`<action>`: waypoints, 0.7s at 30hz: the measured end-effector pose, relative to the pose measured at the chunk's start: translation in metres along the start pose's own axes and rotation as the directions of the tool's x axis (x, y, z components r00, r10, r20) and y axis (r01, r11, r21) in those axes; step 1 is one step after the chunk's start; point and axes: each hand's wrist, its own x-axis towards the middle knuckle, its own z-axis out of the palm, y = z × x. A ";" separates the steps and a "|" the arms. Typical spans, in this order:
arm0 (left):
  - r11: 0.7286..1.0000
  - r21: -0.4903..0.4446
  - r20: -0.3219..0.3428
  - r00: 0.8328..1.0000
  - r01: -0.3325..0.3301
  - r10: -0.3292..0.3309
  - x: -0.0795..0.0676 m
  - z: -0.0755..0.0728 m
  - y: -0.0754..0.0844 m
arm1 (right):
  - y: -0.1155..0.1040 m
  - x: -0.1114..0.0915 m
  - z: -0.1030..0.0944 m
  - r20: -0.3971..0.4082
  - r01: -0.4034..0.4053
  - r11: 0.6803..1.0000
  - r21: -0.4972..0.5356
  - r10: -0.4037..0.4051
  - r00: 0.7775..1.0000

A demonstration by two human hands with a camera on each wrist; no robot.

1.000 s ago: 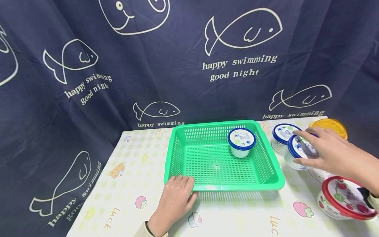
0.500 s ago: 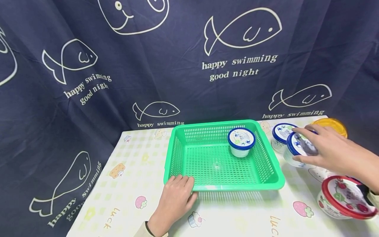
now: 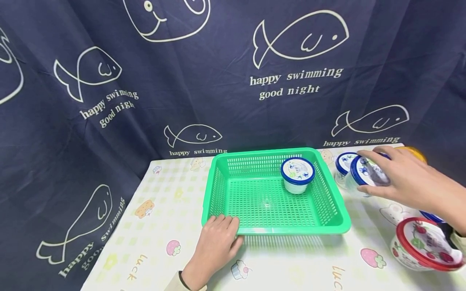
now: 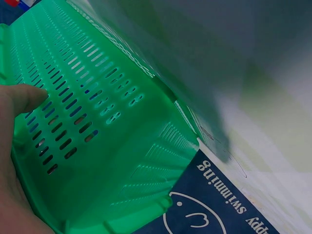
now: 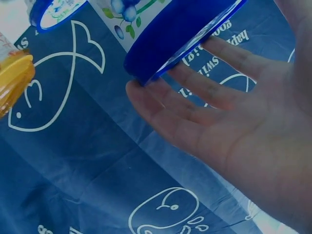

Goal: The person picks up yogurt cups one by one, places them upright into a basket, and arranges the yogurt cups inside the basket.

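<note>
My left hand [image 3: 217, 240] grips the front left rim of a green plastic basket [image 3: 291, 230], fingers curled over the edge. In the left wrist view its thumb lies against the slotted outer wall of the basket. My right hand [image 3: 411, 178] holds a round tub with a blue lid [image 3: 365, 169], thumb and fingers spread around the lid. The right wrist view shows fingertips along the lid's edge, with blueberries printed on the tub's side [image 5: 134, 14]. Inside the basket, toward its right wall, stands another blue-lidded tub [image 3: 296, 173], upright.
Behind the held tub stands a blue-lidded tub [image 3: 343, 163]. A yellow lid [image 3: 415, 152] shows past my right hand. Nearer, a red-lidded tub [image 3: 418, 244] partly covers another blue lid [image 3: 431, 216]. A dark fish-print curtain [image 3: 218, 81] hangs behind the patterned tabletop [image 3: 145, 230].
My right hand has raised the held tub slightly and shifted it a little left, so it covers more of the tub behind. The left hand and basket stay in place.
</note>
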 end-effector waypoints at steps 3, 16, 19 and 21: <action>1.000 0.002 0.003 1.000 0.002 -0.002 0.000 0.000 0.000 | -0.003 0.004 -0.002 -0.012 0.008 1.000 0.002 -0.008 1.000; 1.000 -0.004 -0.002 1.000 0.000 0.000 0.000 0.001 0.001 | -0.016 0.015 -0.007 -0.023 0.031 0.999 -0.010 -0.031 0.999; 1.000 -0.002 -0.005 1.000 -0.002 0.002 0.000 0.002 0.001 | -0.018 0.017 -0.008 -0.028 0.040 0.999 -0.009 -0.041 0.999; 1.000 0.000 -0.007 1.000 -0.002 0.002 0.000 0.002 0.001 | -0.021 0.018 -0.009 -0.024 0.044 0.999 -0.010 -0.044 0.999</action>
